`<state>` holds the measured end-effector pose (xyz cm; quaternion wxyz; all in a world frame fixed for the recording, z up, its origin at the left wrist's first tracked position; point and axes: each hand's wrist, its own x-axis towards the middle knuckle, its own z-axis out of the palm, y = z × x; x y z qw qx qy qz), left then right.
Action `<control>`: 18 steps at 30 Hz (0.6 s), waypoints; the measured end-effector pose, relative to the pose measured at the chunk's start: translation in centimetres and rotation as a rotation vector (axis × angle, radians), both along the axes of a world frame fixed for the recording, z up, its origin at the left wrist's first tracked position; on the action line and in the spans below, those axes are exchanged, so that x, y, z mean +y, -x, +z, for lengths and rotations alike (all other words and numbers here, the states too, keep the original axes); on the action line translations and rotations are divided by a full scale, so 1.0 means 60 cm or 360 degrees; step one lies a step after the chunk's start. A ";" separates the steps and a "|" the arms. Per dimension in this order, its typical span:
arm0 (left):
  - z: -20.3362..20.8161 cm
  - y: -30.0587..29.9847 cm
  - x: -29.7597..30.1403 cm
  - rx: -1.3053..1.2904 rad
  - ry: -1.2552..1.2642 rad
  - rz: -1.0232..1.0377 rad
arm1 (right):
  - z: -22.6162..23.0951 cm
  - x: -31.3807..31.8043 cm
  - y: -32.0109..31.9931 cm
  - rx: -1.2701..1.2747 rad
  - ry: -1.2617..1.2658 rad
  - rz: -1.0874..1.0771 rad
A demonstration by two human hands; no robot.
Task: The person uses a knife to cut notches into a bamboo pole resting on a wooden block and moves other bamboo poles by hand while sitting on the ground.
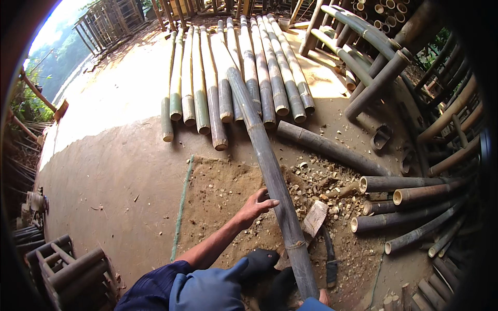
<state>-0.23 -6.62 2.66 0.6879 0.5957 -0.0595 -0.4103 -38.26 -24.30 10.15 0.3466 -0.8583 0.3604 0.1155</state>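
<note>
The left hand (257,205) reaches forward from the lower middle of the view, forearm bare and stretched out straight, the blue sleeve pushed up to about the elbow. Its fingers are loosely spread and slightly curled, palm turned inward and down (the grip is open, not clenched). Of the right hand (323,297) only a small patch of skin shows at the bottom edge, so its pose cannot be judged.

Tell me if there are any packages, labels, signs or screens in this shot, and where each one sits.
None in view: only bare things without wrappers or markings.
Long bamboo pole: grey-brown, under the left hand.
Row of bamboo poles: green and tan, laid side by side on the dirt floor.
</note>
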 end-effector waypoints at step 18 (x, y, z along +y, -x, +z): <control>-0.054 0.144 0.057 0.0686 0.0336 0.0318 | -0.073 0.003 -0.198 -0.0714 -0.0888 -0.0039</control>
